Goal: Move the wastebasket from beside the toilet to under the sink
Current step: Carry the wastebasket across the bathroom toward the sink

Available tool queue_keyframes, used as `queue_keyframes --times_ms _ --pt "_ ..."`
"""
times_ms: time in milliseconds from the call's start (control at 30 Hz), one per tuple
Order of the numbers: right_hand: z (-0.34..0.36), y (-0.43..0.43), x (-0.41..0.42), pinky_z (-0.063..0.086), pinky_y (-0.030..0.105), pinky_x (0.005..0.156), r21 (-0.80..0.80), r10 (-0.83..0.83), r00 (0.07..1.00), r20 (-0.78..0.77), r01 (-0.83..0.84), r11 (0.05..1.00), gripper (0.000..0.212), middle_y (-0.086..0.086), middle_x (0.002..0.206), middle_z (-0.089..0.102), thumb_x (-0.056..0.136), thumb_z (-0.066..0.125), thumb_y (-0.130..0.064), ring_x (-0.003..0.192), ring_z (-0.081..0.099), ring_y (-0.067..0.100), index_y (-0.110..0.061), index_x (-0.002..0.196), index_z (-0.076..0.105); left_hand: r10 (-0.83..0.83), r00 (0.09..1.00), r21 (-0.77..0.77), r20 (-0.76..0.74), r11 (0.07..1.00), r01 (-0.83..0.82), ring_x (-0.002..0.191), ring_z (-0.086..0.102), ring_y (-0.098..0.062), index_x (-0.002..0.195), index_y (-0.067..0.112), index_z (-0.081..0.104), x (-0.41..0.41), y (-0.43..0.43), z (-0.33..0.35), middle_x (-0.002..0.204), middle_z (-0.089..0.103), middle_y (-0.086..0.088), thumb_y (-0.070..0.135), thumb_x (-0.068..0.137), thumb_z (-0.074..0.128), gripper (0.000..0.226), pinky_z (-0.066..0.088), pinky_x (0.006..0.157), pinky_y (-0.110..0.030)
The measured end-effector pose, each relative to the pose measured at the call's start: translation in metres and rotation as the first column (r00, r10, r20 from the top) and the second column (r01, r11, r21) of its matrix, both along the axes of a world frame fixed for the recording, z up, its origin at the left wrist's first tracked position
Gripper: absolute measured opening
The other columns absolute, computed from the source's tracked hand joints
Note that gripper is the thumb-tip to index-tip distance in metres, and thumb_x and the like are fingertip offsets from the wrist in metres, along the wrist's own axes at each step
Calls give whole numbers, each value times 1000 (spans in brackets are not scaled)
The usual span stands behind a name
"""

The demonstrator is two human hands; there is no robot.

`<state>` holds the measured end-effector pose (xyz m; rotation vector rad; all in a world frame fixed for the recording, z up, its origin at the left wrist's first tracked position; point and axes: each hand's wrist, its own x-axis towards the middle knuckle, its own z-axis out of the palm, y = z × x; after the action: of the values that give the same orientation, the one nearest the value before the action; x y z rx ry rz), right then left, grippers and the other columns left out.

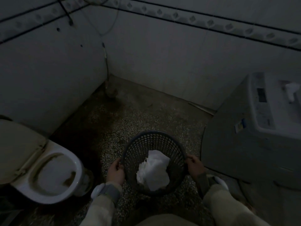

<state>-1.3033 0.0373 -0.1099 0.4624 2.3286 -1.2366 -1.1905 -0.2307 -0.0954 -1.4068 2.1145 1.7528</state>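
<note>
Head cam, looking fwd and down in a dim bathroom, showed the wastebasket (154,160) at bottom centre, its mouth tipped toward the lens. Round, dark plastic, w/ walls perforated all over by small holes in rows and a solid bluish rim on top. Inside sat crumpled white paper (154,170), filling much of the lower part and bright against the dark mesh.

Both hands had it by the rim, on opposite sides. Left hand (116,172): grip closed over the rim's left edge, thumb up top, fingers curled round. Right hand (195,165): grip closed on the right edge, same way. Pale sleeves on both forearms; a light-coloured band showed at each wrist.

Basket lay between the toilet (53,175), at lower left w/ its lid raised and bowl open, and a white appliance (254,128) at right. It was near the toilet bowl but not touching. Whether its base rested on the speckled floor (114,121) or hung just above couldn't be told from this angle. Tiled walls w/ a dark patterned border met in the corner behind.
</note>
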Motion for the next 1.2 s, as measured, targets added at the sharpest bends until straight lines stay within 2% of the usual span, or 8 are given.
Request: queue_keyframes --times_ms 167,400,533,733,833,900,1067,1200 --pt "-6 -1 2 48 55 93 -3 -28 1000 0 28 1000 26 18 103 64 89 47 -7 100 60 36 -9 108 64 17 1000 6 5 1000 -17 126 47 -33 129 6 51 -1 -3 -1 136 52 -19 5 91 44 39 37 109 -40" --pt "3 3 -5 47 53 96 -7 45 997 56 -45 999 20 16 112 63 92 44 -15 105 59 34 -21 103 59 43 999 3 -29 999 -43 132 41 -31 130 2 49 5 6 1 142 45 -17 0 91 42 39 30 111 -36" --pt "3 8 -9 48 46 95 -7 102 993 53 -102 995 27 16 115 63 92 44 -16 105 58 33 -13 113 61 74 997 -40 -37 996 -75 132 41 -32 129 4 51 16 16 5 142 45 -18 2 91 43 39 29 111 -35" --pt "-1 20 -15 48 46 97 14 207 976 60 -208 978 28 16 119 64 91 47 -17 107 58 33 -13 115 62 231 973 -11 -4 973 -231 132 41 -32 130 5 50 40 50 7 142 47 -18 2 91 44 40 31 110 -37" --pt "14 24 -16 46 27 91 31 273 960 59 -275 961 30 13 120 62 90 49 -12 108 56 29 -7 116 61 301 954 -17 -3 953 -301 134 39 -31 131 3 47 54 80 13 143 45 -18 2 91 44 41 28 112 -36" --pt "16 26 -16 41 7 70 37 321 945 66 -324 945 30 7 111 60 89 49 -6 100 53 24 -2 116 60 374 927 -13 -17 927 -374 134 38 -32 131 1 47 67 98 17 142 45 -18 -1 91 43 41 27 112 -37" --pt "9 16 3 38 26 83 10 478 876 59 -480 877 29 12 121 61 89 50 -6 104 55 26 -5 116 61 558 830 10 -3 830 -557 131 41 -31 133 7 47 112 124 13 142 47 -15 1 92 40 42 30 104 -29" --pt "12 -5 20 44 21 79 -36 583 805 110 -583 812 29 8 114 63 92 47 -14 102 57 27 -13 117 60 663 749 16 24 749 -663 131 42 -30 132 10 48 152 133 5 142 47 -13 4 92 42 41 32 112 -40"
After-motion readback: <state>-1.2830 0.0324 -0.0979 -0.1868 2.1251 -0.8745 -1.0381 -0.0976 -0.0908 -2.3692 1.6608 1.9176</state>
